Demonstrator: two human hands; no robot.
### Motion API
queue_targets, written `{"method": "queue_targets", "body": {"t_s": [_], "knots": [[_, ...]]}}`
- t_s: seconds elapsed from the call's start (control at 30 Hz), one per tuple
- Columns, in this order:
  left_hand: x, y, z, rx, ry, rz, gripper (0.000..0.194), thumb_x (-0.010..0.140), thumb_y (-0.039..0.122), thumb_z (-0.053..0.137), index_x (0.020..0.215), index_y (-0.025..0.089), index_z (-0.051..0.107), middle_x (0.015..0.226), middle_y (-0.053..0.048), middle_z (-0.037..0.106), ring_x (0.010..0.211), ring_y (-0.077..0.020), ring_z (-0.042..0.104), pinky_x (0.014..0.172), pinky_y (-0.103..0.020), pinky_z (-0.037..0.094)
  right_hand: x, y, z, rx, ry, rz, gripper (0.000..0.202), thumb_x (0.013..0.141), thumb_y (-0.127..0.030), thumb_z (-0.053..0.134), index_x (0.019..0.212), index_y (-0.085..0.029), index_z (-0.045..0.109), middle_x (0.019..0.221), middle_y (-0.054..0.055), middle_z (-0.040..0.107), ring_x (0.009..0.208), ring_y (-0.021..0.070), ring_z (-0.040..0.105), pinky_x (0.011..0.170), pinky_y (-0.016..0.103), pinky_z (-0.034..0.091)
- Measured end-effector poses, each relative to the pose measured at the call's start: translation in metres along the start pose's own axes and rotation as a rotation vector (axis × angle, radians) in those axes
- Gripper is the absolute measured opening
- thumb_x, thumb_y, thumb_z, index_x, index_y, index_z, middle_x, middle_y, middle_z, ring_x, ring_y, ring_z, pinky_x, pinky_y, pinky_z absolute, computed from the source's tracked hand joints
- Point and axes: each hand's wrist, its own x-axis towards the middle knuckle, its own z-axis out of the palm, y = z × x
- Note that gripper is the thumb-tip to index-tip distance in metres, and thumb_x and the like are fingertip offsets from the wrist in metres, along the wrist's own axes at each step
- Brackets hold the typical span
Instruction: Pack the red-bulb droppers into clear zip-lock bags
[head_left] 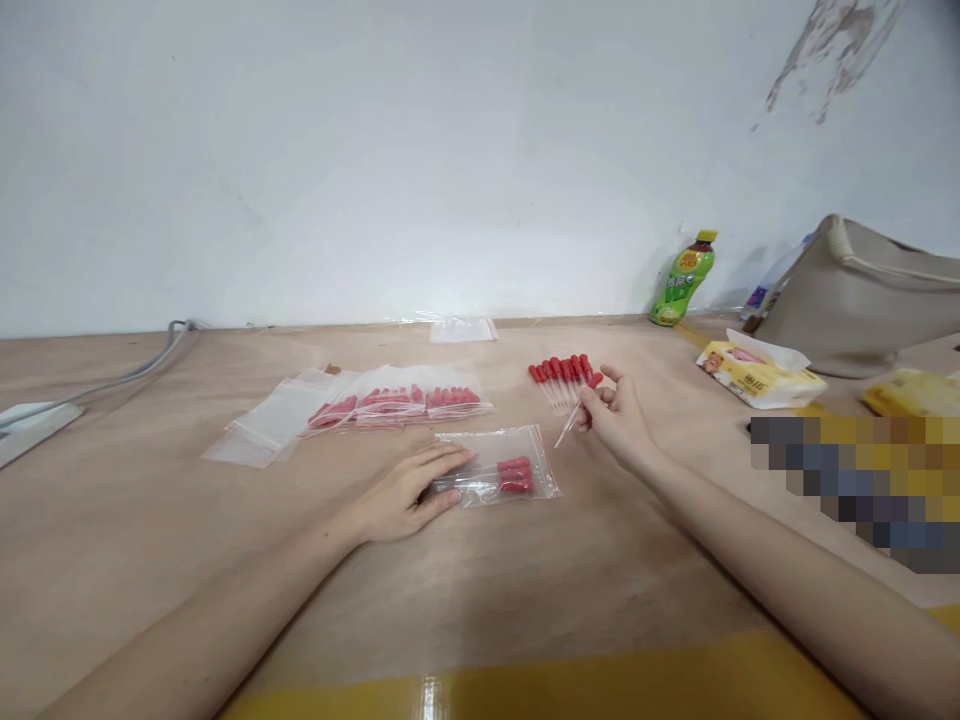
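Clear bag (491, 446) partly hidden by left hand (409, 488), beige bag (870, 290) cropped right

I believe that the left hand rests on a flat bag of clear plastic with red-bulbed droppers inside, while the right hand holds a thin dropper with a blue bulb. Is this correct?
Not quite: the thin dropper in the right hand has a red bulb, not a blue one, as the head view shows. The left hand does rest on the flat bag of clear plastic with red-bulbed droppers inside.

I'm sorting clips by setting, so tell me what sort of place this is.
Probably a makeshift packing table against a wall: red-topped droppers lie grouped together, bags with red pieces inside lie nearby, and flat clear bags lie beside those.
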Motion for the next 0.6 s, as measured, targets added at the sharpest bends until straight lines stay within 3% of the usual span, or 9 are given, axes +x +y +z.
{"method": "queue_targets", "body": {"t_s": [0.17,0.33,0.47,0.6], "knots": [[0.0,0.001,0.0,0.002,0.007,-0.003,0.045,0.09,0.029,0.045,0.133,0.023,0.037,0.13,-0.008,0.047,0.119,-0.0226,0.043,0.101,-0.044,0.034,-0.017,0.006,0.008,0.172,-0.015,0.138,0.043,0.07,-0.033,0.057,0.102,-0.023,0.031,0.061,-0.009,0.05,0.049,0.0094,0.056,0.049,0.023,0.05],[-0.001,0.0,0.001,0.01,0.002,-0.004,0.045,0.09,0.03,0.045,0.133,0.023,0.037,0.13,-0.007,0.047,0.119,-0.0225,0.043,0.101,-0.044,0.035,-0.028,0.008,0.016,0.238,-0.141,0.243,0.026,0.078,-0.03,0.049,0.098,-0.024,0.034,0.072,-0.004,0.055,0.058,0.0108,0.062,0.062,0.029,0.053],[-0.001,0.0,0.002,0.015,0.01,0.009,0.045,0.09,0.03,0.045,0.134,0.023,0.036,0.13,-0.008,0.047,0.119,-0.0227,0.043,0.101,-0.044,0.035,-0.027,0.008,0.006,0.109,-0.368,0.22,0.025,0.075,-0.033,0.056,0.094,-0.019,0.047,0.081,0.001,0.061,0.063,0.0102,0.061,0.061,0.026,0.05],[0.0,0.002,0.0,0.016,0.004,0.006,0.044,0.09,0.029,0.045,0.133,0.022,0.038,0.13,-0.008,0.048,0.12,-0.0229,0.043,0.102,-0.043,0.034,-0.017,0.008,-0.009,-0.074,-0.638,0.187,0.033,0.067,-0.037,0.066,0.09,-0.015,0.06,0.068,-0.001,0.061,0.053,0.0065,0.052,0.052,0.02,0.042]]}}
